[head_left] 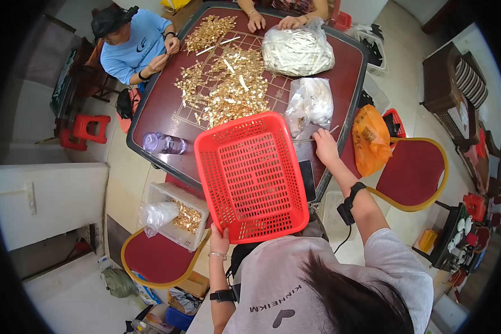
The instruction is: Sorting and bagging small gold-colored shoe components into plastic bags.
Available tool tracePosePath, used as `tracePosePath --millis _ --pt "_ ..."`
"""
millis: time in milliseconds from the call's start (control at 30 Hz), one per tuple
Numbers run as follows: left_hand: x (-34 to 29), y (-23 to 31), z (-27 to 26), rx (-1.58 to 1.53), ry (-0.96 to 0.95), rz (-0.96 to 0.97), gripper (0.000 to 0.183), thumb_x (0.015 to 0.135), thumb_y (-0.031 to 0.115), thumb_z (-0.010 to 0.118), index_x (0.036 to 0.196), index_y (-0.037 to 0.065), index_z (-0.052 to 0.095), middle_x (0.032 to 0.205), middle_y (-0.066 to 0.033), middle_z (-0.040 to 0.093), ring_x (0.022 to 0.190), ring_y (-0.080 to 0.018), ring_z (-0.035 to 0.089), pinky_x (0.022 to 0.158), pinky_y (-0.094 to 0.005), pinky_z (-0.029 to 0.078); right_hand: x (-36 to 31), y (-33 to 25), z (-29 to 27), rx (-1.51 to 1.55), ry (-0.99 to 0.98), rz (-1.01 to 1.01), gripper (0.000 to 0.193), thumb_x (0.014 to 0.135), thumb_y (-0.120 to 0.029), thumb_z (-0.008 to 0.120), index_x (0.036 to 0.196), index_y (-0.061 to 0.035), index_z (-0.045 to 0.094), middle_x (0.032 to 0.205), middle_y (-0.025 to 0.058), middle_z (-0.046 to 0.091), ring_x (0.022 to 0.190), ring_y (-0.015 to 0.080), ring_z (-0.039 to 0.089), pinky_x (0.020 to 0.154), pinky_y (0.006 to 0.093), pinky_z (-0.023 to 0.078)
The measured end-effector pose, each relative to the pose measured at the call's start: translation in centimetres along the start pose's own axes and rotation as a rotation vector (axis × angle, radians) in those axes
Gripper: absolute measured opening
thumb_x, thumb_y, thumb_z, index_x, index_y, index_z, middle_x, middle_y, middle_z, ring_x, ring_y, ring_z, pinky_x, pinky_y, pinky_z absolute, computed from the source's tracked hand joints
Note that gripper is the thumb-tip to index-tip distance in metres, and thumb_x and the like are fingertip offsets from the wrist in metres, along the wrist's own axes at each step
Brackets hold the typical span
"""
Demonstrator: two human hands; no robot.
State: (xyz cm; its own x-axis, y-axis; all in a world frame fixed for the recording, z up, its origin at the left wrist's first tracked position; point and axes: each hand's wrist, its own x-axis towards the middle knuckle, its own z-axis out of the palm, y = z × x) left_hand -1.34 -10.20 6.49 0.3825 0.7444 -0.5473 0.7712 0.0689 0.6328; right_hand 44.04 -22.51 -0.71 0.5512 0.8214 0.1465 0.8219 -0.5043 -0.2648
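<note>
A large red plastic basket (256, 178) with slotted sides and bottom lies tilted over the table's near edge, its inside bare. My left hand (220, 240) grips its near left corner. Over the table to the right of the basket, my right hand (325, 146) has its fingers drawn together at a thin white stick (334, 129); part of the stick is hidden by the hand. Just beyond that hand sits a clear plastic bag (312, 103) with whitish contents. A dark phone-like slab (307, 179) lies beside the basket's right rim.
Piles of small gold pieces (236, 83) cover the dark red table (345, 83). A big bag of white strips (298, 51) and a purple bottle (165, 143) stand there too. Co-workers sit at the left and far sides. A white bin (192, 239) and an orange bag (370, 142) flank me.
</note>
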Motion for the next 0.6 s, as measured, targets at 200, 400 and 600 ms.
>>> tracePosePath --millis 200,400,600 --pt "0.3 -1.6 0.0 0.073 0.005 0.008 0.044 0.087 0.006 0.055 0.127 0.002 0.036 0.110 -0.0167 0.059 0.103 -0.0258 0.058 0.088 -0.0342 0.045 0.4 -0.2 -1.3 0.036 -0.052 0.083 0.016 0.073 0.001 0.054 0.087 -0.0069 0.055 0.092 0.0107 0.051 0.090 0.0294 0.055 0.076 0.0405 0.046" --pt "-0.3 0.2 -0.9 0.181 0.180 0.192 0.055 0.085 0.013 0.060 0.132 0.002 0.034 0.123 -0.0217 0.049 0.108 -0.0373 0.053 0.089 -0.0402 0.045 0.3 -2.7 -7.8 0.337 -0.065 0.257 0.012 0.078 -0.006 0.058 0.090 -0.0060 0.057 0.089 0.0117 0.057 0.076 0.0309 0.060 0.067 0.0408 0.048" --pt "-2.7 11.4 -2.0 0.149 0.254 0.396 0.051 0.083 0.010 0.061 0.130 0.002 0.040 0.126 -0.0213 0.046 0.115 -0.0354 0.047 0.096 -0.0427 0.040 -1.7 -11.0 -14.1 0.880 -0.389 0.163 0.015 0.077 -0.008 0.063 0.092 -0.0047 0.061 0.078 0.0142 0.062 0.074 0.0258 0.062 0.068 0.0344 0.048"
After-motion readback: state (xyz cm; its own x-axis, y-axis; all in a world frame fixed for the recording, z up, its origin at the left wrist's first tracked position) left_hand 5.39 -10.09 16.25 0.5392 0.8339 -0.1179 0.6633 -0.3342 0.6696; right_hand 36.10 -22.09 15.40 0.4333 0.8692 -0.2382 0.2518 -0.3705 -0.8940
